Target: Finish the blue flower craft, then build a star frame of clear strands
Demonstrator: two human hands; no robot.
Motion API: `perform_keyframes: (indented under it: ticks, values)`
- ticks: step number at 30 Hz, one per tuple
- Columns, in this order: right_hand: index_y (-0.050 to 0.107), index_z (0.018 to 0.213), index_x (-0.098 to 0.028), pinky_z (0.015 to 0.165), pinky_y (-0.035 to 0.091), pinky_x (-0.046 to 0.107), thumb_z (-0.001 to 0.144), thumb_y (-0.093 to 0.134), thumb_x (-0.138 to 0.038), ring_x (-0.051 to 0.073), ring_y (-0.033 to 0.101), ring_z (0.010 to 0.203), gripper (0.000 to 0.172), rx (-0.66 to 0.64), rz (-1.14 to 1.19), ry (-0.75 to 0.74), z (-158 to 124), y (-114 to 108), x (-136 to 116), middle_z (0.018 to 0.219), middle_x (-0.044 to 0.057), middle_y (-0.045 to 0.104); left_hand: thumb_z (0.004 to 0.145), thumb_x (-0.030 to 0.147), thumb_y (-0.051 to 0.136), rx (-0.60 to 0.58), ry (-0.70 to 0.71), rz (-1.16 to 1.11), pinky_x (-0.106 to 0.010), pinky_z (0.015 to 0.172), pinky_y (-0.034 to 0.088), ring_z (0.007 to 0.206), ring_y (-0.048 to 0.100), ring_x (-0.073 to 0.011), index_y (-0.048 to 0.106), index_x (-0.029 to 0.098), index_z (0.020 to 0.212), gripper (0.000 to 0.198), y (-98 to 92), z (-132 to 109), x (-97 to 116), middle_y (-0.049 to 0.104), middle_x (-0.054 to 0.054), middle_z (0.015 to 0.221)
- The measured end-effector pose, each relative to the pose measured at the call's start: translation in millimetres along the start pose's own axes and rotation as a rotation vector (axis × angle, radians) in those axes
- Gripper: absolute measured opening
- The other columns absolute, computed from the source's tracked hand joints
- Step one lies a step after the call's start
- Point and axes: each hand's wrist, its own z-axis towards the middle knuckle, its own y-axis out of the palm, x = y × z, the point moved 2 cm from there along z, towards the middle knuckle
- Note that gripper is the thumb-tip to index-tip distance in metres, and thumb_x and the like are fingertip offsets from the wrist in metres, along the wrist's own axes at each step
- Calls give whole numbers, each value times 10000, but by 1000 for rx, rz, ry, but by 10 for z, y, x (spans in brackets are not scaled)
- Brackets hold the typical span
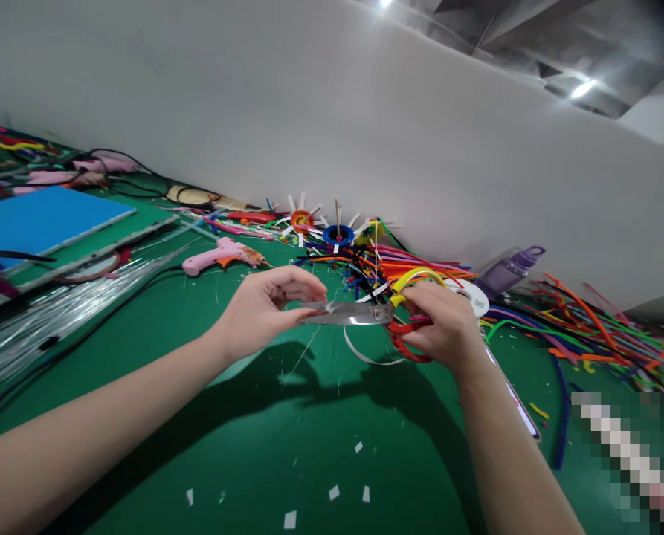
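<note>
My right hand [440, 323] grips a pair of scissors [359, 313] by its yellow and red handles. The blades point left, slightly apart. My left hand [273, 301] is at the blade tips, its thumb and fingers curled in a pinch; whatever lies between them is too small to make out. Below the scissors a thin white ribbon [365, 358] curves above the green table [287, 416]. Partly behind my right hand stands a white ribbon spool [475, 297].
A pink glue gun [223, 256] lies to the left. Paper-stripped flower shapes, one with a blue cup [338, 235], stand by the wall. Coloured pipe cleaners [604, 327], a purple bottle [510, 271] and a phone [513, 394] are right; a blue board [47, 219] is left.
</note>
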Motion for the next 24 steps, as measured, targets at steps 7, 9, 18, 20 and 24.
perform_keyframes:
  ticks: [7,9,18,20,24]
  values:
    - [502,681,-212,517,336,249,689,653,-223,116,438,546,151,65,63,144,-14,-4,32,595,-25,473,685,258,746,9,-61,27,-270,667,574,685,684,-154,624,184,877,239,0,-16,-1,709,-18,791]
    - [461,652,-216,500,319,243,670,688,-256,103,387,525,231,141,77,272,-17,-14,54,584,-41,425,703,284,738,26,-38,37,-269,673,571,692,680,-150,622,187,881,233,-8,-12,12,705,-14,786]
    - [519,869,-209,593,390,273,687,699,-498,152,497,648,387,40,148,653,-18,26,149,741,2,542,761,320,685,141,26,379,-243,758,529,766,650,-131,639,192,878,180,2,-21,33,697,-8,832]
    - [515,967,-203,657,416,306,679,695,-530,196,549,749,472,-18,140,651,-11,50,144,860,45,593,765,324,678,144,19,413,-243,753,525,763,652,-133,637,196,891,184,8,-26,9,697,-5,829]
    - [518,959,-193,685,414,329,675,684,-562,229,555,797,494,-70,76,616,-4,78,127,903,73,600,775,314,658,142,17,461,-252,751,516,771,653,-145,639,200,902,171,-5,-18,-11,700,-8,835]
